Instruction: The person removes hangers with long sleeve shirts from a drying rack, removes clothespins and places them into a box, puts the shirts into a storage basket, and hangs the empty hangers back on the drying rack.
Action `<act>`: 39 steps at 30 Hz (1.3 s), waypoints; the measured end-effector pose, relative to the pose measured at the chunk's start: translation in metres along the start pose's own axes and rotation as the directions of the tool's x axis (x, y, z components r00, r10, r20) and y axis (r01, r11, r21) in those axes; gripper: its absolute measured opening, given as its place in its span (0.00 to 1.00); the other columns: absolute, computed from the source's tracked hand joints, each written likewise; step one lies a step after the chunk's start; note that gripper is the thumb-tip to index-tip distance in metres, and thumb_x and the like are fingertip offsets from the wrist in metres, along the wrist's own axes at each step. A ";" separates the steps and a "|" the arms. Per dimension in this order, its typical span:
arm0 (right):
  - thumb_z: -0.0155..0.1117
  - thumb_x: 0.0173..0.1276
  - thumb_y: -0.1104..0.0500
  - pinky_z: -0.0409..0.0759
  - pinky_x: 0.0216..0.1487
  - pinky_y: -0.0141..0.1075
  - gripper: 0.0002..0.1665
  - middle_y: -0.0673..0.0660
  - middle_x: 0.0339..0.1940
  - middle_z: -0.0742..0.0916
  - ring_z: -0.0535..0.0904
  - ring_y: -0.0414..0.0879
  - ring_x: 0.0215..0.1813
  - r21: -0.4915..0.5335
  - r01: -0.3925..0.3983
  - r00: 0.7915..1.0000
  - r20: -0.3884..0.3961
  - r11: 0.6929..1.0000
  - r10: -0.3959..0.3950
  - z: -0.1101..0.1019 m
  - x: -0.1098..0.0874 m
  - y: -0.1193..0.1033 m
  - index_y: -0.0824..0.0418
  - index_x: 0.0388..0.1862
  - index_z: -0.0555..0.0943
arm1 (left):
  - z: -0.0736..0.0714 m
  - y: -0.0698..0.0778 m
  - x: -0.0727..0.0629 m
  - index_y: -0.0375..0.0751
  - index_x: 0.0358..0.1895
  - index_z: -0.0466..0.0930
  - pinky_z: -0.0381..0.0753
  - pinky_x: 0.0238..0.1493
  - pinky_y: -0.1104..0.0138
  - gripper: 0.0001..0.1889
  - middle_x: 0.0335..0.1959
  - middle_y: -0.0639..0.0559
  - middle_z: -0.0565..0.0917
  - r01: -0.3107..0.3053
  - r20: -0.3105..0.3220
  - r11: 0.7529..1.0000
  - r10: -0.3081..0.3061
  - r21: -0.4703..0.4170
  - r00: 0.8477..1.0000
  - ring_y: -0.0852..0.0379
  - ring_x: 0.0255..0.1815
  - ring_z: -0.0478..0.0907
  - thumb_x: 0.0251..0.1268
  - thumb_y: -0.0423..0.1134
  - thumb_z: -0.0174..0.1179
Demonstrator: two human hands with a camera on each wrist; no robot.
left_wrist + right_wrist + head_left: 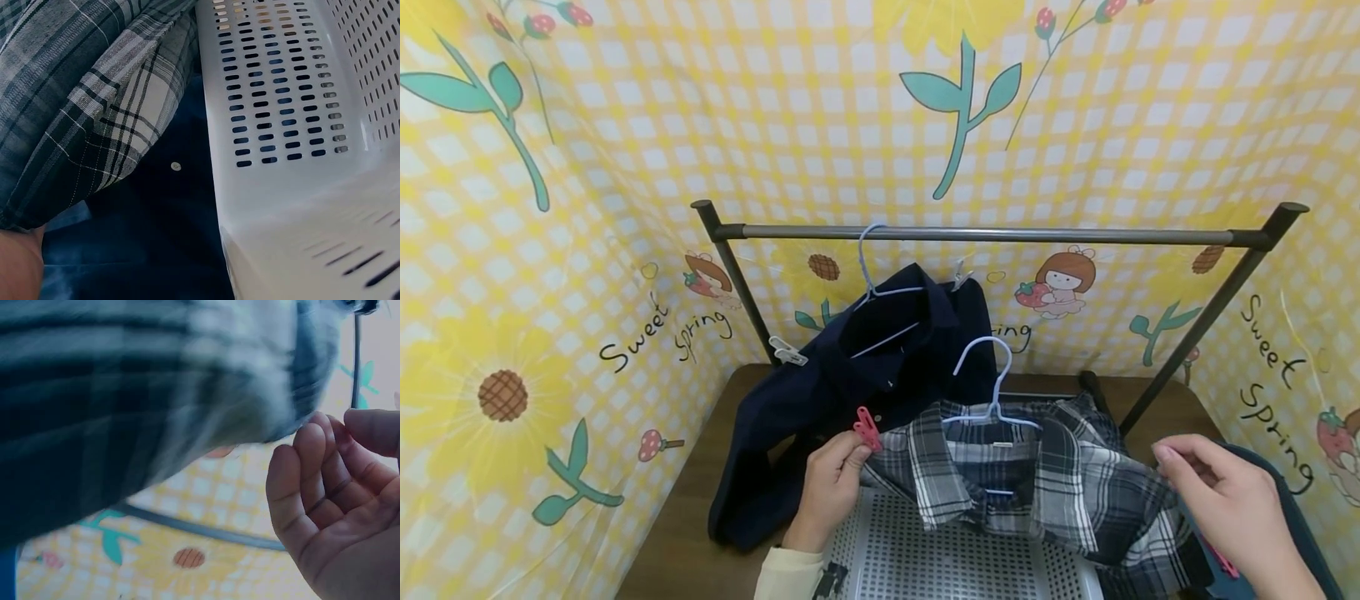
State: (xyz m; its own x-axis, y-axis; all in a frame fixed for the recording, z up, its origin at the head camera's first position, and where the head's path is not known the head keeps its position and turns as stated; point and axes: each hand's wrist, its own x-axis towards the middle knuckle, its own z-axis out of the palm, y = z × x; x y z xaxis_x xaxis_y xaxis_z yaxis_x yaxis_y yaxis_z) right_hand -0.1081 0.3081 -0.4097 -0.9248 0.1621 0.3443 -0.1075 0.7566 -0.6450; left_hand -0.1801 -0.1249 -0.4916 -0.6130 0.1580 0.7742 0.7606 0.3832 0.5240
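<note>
A grey-and-black plaid shirt [1105,492] hangs over a light-blue hanger [996,400], its hook free in the air. At the shirt's left shoulder my left hand [831,483] pinches the cloth, right beside a pink clothespin [867,428]. My right hand [1232,492] is by the right shoulder, fingers loosely bent. In the right wrist view, its fingertips [310,440] lie at the shirt's blurred edge, with no cloth between them. Below the shirt is a white perforated basket [940,550], seen closely in the left wrist view, where the left fingers are hidden behind the shirt.
A dark navy garment [760,442] hangs on another light-blue hanger [865,258] from the metal rail [1000,236], with white clothespins [787,351] at its shoulders. More pink clothespins [1225,562] lie at the lower right. Yellow checked cloth [775,125] surrounds the brown table [677,508].
</note>
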 end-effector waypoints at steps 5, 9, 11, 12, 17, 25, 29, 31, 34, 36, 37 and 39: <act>0.65 0.74 0.57 0.75 0.28 0.27 0.06 0.49 0.32 0.87 0.79 0.33 0.30 0.021 0.071 0.997 0.020 0.997 -0.072 0.002 0.003 -0.019 0.57 0.44 0.86 | -0.001 0.001 0.001 0.39 0.35 0.79 0.74 0.32 0.70 0.13 0.31 0.51 0.79 -0.014 0.000 1.000 0.014 0.005 1.000 0.57 0.29 0.72 0.59 0.16 0.61; 0.67 0.73 0.57 0.77 0.31 0.30 0.05 0.46 0.35 0.87 0.80 0.34 0.33 0.013 0.128 0.988 0.081 0.992 -0.129 0.005 0.002 -0.038 0.54 0.45 0.86 | -0.001 0.002 0.002 0.39 0.37 0.80 0.75 0.33 0.70 0.13 0.32 0.49 0.81 -0.054 -0.014 0.999 0.054 0.004 0.998 0.56 0.29 0.74 0.58 0.16 0.61; 0.69 0.71 0.59 0.78 0.32 0.31 0.05 0.45 0.37 0.87 0.80 0.33 0.34 0.025 0.167 0.980 0.102 0.986 -0.169 0.008 0.001 -0.047 0.52 0.45 0.86 | -0.001 0.002 0.003 0.39 0.37 0.80 0.76 0.34 0.70 0.14 0.32 0.49 0.81 -0.070 -0.020 0.998 0.070 0.003 0.997 0.56 0.29 0.74 0.58 0.15 0.61; 0.69 0.70 0.60 0.79 0.33 0.31 0.06 0.44 0.37 0.87 0.81 0.34 0.35 0.039 0.186 0.976 0.106 0.982 -0.190 0.010 0.001 -0.052 0.52 0.44 0.86 | -0.001 0.003 0.004 0.38 0.37 0.80 0.76 0.33 0.70 0.14 0.32 0.49 0.81 -0.079 -0.023 0.997 0.079 0.005 0.997 0.56 0.29 0.74 0.57 0.15 0.61; 0.70 0.69 0.63 0.80 0.32 0.33 0.09 0.41 0.38 0.86 0.80 0.34 0.34 0.126 0.293 0.944 0.120 0.948 -0.308 0.021 0.003 -0.078 0.48 0.43 0.85 | -0.002 0.004 0.005 0.39 0.36 0.79 0.75 0.33 0.70 0.12 0.31 0.50 0.80 -0.049 -0.019 0.999 0.049 0.010 0.999 0.57 0.29 0.73 0.59 0.17 0.61; 0.70 0.68 0.66 0.79 0.31 0.30 0.10 0.40 0.37 0.85 0.79 0.34 0.31 0.219 0.421 0.891 0.082 0.880 -0.447 0.033 0.008 -0.114 0.52 0.42 0.85 | 0.000 0.006 0.004 0.39 0.37 0.80 0.75 0.33 0.70 0.11 0.32 0.50 0.80 -0.046 -0.005 0.999 0.046 0.017 0.999 0.57 0.30 0.74 0.61 0.18 0.61; 0.68 0.69 0.66 0.79 0.31 0.32 0.10 0.39 0.38 0.84 0.78 0.35 0.31 0.315 0.427 0.867 0.123 0.847 -0.483 0.041 0.011 -0.133 0.50 0.43 0.85 | 0.000 0.007 0.005 0.39 0.38 0.80 0.75 0.34 0.70 0.11 0.33 0.50 0.81 -0.063 -0.010 0.998 0.063 0.017 0.998 0.57 0.30 0.74 0.61 0.19 0.61; 0.67 0.70 0.65 0.79 0.30 0.33 0.10 0.40 0.39 0.85 0.78 0.36 0.31 0.370 0.426 0.852 0.142 0.826 -0.503 0.047 0.013 -0.141 0.50 0.44 0.85 | 0.001 0.008 0.005 0.39 0.38 0.80 0.75 0.34 0.70 0.11 0.33 0.50 0.81 -0.063 -0.012 0.998 0.063 0.016 0.998 0.57 0.30 0.74 0.62 0.19 0.61; 0.67 0.71 0.64 0.80 0.31 0.34 0.08 0.42 0.40 0.85 0.78 0.37 0.31 0.431 0.425 0.834 0.155 0.796 -0.530 0.059 0.013 -0.151 0.52 0.44 0.85 | 0.001 0.009 0.005 0.39 0.37 0.80 0.75 0.34 0.70 0.10 0.33 0.50 0.81 -0.054 -0.008 0.998 0.054 0.015 0.999 0.57 0.30 0.74 0.63 0.20 0.61; 0.67 0.72 0.63 0.80 0.32 0.34 0.06 0.43 0.40 0.85 0.79 0.37 0.33 0.456 0.422 0.824 0.168 0.784 -0.541 0.069 0.014 -0.157 0.53 0.44 0.85 | 0.002 0.010 0.005 0.39 0.37 0.80 0.75 0.34 0.70 0.09 0.33 0.50 0.81 -0.054 -0.009 0.998 0.054 0.016 0.999 0.57 0.30 0.74 0.64 0.21 0.61; 0.67 0.72 0.62 0.80 0.33 0.34 0.06 0.43 0.41 0.85 0.79 0.37 0.34 0.463 0.419 0.819 0.178 0.781 -0.545 0.075 0.013 -0.159 0.54 0.44 0.85 | 0.002 0.011 0.005 0.39 0.37 0.80 0.75 0.34 0.69 0.08 0.33 0.50 0.81 -0.056 -0.010 0.998 0.056 0.016 0.998 0.57 0.30 0.74 0.65 0.21 0.61; 0.67 0.72 0.62 0.80 0.33 0.34 0.06 0.44 0.41 0.85 0.79 0.37 0.35 0.472 0.417 0.808 0.199 0.777 -0.555 0.085 0.013 -0.165 0.54 0.46 0.85 | 0.002 0.012 0.006 0.39 0.37 0.80 0.76 0.35 0.69 0.07 0.33 0.50 0.81 -0.059 -0.007 0.998 0.059 0.016 0.998 0.57 0.30 0.75 0.67 0.23 0.60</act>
State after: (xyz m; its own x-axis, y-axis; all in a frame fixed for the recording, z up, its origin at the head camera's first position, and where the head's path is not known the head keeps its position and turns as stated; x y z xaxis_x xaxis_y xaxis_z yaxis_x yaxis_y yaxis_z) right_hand -0.1337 0.1315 -0.3570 -0.7601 -0.4147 0.5003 -0.6416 0.3567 -0.6791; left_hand -0.1746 -0.1175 -0.4816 -0.5652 0.1741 0.8064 0.7920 0.3879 0.4714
